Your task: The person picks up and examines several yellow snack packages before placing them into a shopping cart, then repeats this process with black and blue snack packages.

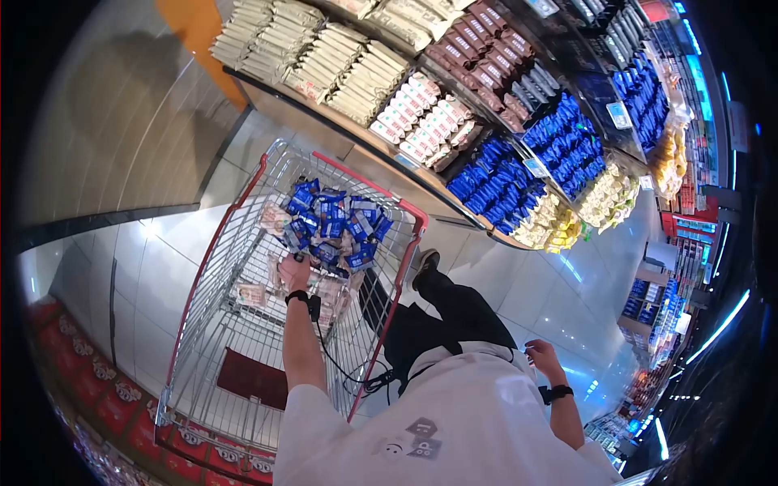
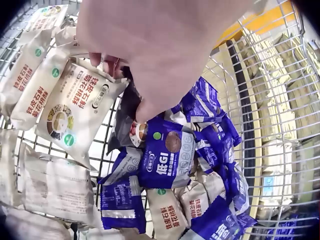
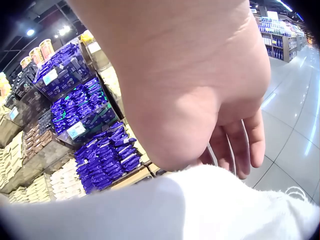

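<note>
My left hand (image 1: 293, 274) reaches down into a shopping cart (image 1: 259, 174). In the left wrist view its thumb and fingers pinch a black snack packet (image 2: 126, 115), partly hidden under the palm. Right beside the thumb lies a blue snack packet (image 2: 167, 157) with a round biscuit picture. More blue packets are heaped toward the cart's front end, with cream-coloured packets (image 2: 77, 110) among and beside them on the wire floor. My right hand (image 1: 545, 358) hangs by my side, fingers loosely bent and holding nothing; the right wrist view shows its palm near the white shirt.
Beyond the cart stands a stepped snack display (image 1: 356, 150) with cream, white, brown, black and blue packets. A red panel (image 1: 251, 378) is at the cart's near end. Red patterned boxes (image 1: 73, 356) line the lower left. Tiled floor (image 3: 285, 130) stretches away at right.
</note>
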Demonstrator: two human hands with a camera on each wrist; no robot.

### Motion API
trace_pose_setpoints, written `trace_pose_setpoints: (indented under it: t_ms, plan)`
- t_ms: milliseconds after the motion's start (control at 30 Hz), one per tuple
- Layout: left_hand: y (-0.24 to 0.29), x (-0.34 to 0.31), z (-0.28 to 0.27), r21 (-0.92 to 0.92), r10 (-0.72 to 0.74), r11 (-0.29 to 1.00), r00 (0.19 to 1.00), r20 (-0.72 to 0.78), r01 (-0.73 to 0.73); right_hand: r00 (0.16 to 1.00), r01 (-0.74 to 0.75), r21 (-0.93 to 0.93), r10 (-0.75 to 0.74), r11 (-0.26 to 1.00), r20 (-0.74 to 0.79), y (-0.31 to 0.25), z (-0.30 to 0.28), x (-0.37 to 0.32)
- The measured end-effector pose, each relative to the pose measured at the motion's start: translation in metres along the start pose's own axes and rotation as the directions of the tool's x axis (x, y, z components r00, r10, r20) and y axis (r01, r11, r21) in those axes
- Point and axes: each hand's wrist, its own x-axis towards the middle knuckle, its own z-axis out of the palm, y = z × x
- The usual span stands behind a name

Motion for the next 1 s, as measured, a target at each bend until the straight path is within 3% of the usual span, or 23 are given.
trace_pose_setpoints:
  t_ms: [67,100,167,267,300,333,400,467,500,533,600,667,767,800,867,900,933,967,1000]
  plan:
    - [-0.023,0.016,0.024,-0.190,0.024,0.981,0.999,-0.024,-0.028,1.000,0.016,0.004,-0.016,1.000,0.002,-0.002,0.003,0.002]
    - [-0.018,0.013,0.015,-0.195,0.029,0.980,0.999,-0.036,-0.035,1.000,0.031,0.008,-0.031,1.000,0.004,-0.002,0.004,0.005]
    - [-0.006,0.003,-0.005,-0.396,-0.063,0.915,0.996,0.055,0.080,0.999,0.054,0.016,-0.054,0.998,0.004,-0.001,0.004,0.009]
    - [-0.004,0.004,-0.008,-0.370,-0.121,0.918,0.989,0.082,0.143,0.998,0.069,0.017,-0.069,0.997,-0.014,-0.004,0.006,0.014]
    - [-0.001,-0.006,-0.009,-0.424,-0.162,0.895,0.986,-0.025,0.136,0.997,0.081,0.025,-0.080,0.996,-0.015,-0.004,0.007,0.016]
    - [-0.006,-0.004,-0.014,-0.506,-0.135,0.846,0.986,0.097,0.166,0.995,0.095,0.033,-0.094,0.995,-0.014,-0.006,0.008,0.019]
    - [0.004,-0.031,-0.051,-0.441,-0.071,0.896,0.996,-0.050,0.041,0.993,0.116,0.024,-0.115,0.993,-0.030,-0.010,0.009,0.024]
    - [-0.036,-0.019,-0.006,-0.154,0.117,0.969,0.908,-0.402,-0.193,0.989,0.142,0.019,-0.140,0.990,-0.054,-0.016,0.007,0.031]
    - [-0.031,-0.027,-0.031,-0.416,0.041,0.904,0.987,-0.156,-0.103,0.984,0.166,0.001,-0.165,0.986,-0.064,-0.016,0.005,0.035]
    - [-0.026,-0.037,-0.059,-0.618,0.030,0.785,0.993,0.118,0.049,0.979,0.191,-0.019,-0.192,0.981,-0.073,-0.017,0.003,0.039]
    - [-0.020,-0.052,-0.080,-0.628,0.058,0.778,0.995,0.081,0.006,0.964,0.244,-0.063,-0.249,0.968,-0.091,-0.025,-0.002,0.047]
    - [0.000,-0.073,-0.109,-0.763,0.090,0.646,0.990,0.111,0.027,0.948,0.287,-0.114,-0.299,0.951,-0.106,-0.039,-0.012,0.054]
    - [0.043,-0.103,-0.150,-0.837,0.161,0.545,0.974,0.162,0.049,0.890,0.415,-0.227,-0.445,0.881,-0.101,-0.108,-0.029,0.035]
    - [0.066,-0.121,-0.174,-0.858,0.192,0.507,0.959,0.207,0.084,0.851,0.497,-0.211,-0.520,0.841,-0.071,-0.131,-0.035,0.031]
    - [0.112,-0.154,-0.218,-0.831,0.246,0.555,0.944,0.222,0.051,0.777,0.623,-0.166,-0.629,0.764,0.020,-0.173,-0.046,0.024]
    - [0.141,-0.174,-0.242,-0.827,0.341,0.562,0.907,0.248,0.015,0.742,0.669,-0.134,-0.666,0.731,0.074,-0.196,-0.049,0.024]
    - [0.169,-0.191,-0.263,-0.821,0.432,0.569,0.864,0.259,-0.039,0.621,0.719,0.213,-0.749,0.662,0.230,-0.223,-0.055,0.029]
    - [0.183,-0.198,-0.275,-0.819,0.436,0.571,0.866,0.244,-0.057,0.370,0.769,0.434,-0.880,0.470,0.298,-0.237,-0.058,0.042]
    - [0.196,-0.205,-0.284,-0.823,0.482,0.563,0.839,0.254,-0.074,0.366,0.798,0.377,-0.875,0.471,0.318,-0.266,-0.067,0.018]
